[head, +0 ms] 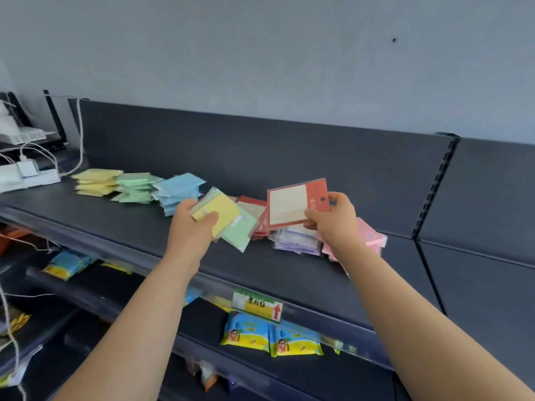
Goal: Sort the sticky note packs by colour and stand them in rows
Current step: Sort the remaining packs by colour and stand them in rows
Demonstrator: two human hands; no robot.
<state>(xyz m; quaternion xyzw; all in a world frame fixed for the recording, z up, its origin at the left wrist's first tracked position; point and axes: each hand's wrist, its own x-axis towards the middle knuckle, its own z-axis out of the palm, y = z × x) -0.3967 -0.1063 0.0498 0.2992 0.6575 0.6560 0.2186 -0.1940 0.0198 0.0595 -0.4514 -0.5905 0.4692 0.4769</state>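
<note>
Head view. Top shelf (121, 227), dark, with a back panel behind it. Sorted heaps along the shelf's back edge, left to right: yellow pile (95, 183), green pile (136, 188), blue pile (178, 191), red pile (254, 215), purple pile (295, 240), pink pile (369, 237). All lie flat or slumped; none stand in rows yet.

Left hand (192, 224) closed around a small fan of packs, thumb pressed on top: a yellow pack (215, 211) uppermost, a green pack (238, 231) under it, perhaps more behind, unclear. The fan hangs over mid-shelf, just right of the blue pile.

Right hand (333, 219) pinches a red-backed pack (295, 202) by its right edge, thumb over the hanging-hole end, fingers beneath. Pack tilted up toward the camera, long axis roughly along the shelf's length, held above the purple pile and just right of the red pile.

Key relation: the red pile sits just left of and below the red-backed pack, between the two hands. The right hand is nearer and already holds the matching colour, so a short drop leftward looks like the likely move. The yellow and green piles lie well to the left, on the left hand's side.

Lower shelf carries wet-wipe packets (272, 337); price tag (257, 305) on the shelf's front edge.
</note>
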